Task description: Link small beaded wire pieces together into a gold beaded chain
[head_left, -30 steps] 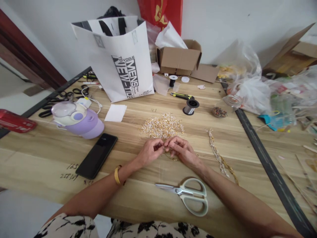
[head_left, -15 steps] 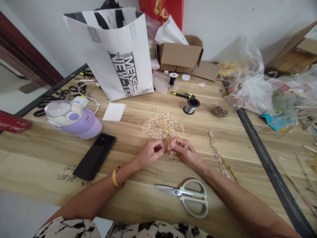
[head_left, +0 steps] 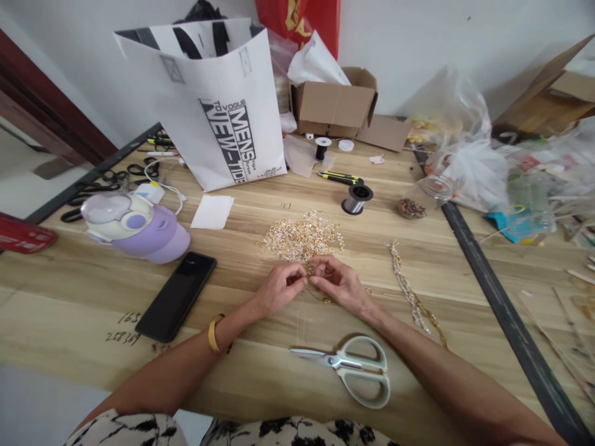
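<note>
Left hand [head_left: 281, 288] and right hand [head_left: 340, 285] meet with curled fingers; whether either grips anything cannot be determined. Thin gold-toned chain [head_left: 326, 301] lies just below the right fingertips; jewelry-piece pile [head_left: 302, 234] immediately beyond both hands' fingers; scissors [head_left: 343, 361] nearer the wearer.

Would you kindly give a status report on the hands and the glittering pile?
Left hand curled, right hand beside it. Glittering pile just beyond both. Scissors on near side, touching neither hand.
</note>
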`<state>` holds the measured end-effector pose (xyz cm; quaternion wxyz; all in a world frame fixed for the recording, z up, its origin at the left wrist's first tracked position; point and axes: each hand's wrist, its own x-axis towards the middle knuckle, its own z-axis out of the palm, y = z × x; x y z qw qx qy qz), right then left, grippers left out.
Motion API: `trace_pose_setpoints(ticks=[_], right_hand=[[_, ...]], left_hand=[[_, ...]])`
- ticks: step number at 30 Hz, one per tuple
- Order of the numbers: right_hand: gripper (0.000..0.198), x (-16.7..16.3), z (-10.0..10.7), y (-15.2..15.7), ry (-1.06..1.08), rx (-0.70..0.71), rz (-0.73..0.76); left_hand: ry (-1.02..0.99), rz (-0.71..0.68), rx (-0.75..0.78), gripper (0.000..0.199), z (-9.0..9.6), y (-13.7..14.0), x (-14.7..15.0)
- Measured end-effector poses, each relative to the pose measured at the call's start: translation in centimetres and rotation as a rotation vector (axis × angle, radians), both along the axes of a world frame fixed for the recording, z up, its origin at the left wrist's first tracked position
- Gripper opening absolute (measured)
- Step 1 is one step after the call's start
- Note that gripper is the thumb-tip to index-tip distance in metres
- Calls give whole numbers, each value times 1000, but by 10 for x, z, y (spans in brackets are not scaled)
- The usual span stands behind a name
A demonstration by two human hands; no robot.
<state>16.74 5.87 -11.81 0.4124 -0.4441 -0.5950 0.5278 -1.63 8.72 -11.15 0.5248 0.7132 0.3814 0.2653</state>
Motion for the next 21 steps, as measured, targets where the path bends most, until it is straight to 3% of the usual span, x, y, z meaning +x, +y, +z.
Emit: trace_pose_setpoints(ticks=[4, 8, 21], right_hand=[[20, 2, 0, 0, -242, 191, 26], [20, 3, 5, 1, -316, 354, 41], [25, 0, 15, -5, -572, 500, 145]], left_hand=[[15, -8, 19, 15, 0, 0, 0], [5, -4, 15, 15, 0, 0, 0], [-62, -2, 17, 14, -6, 1, -1]])
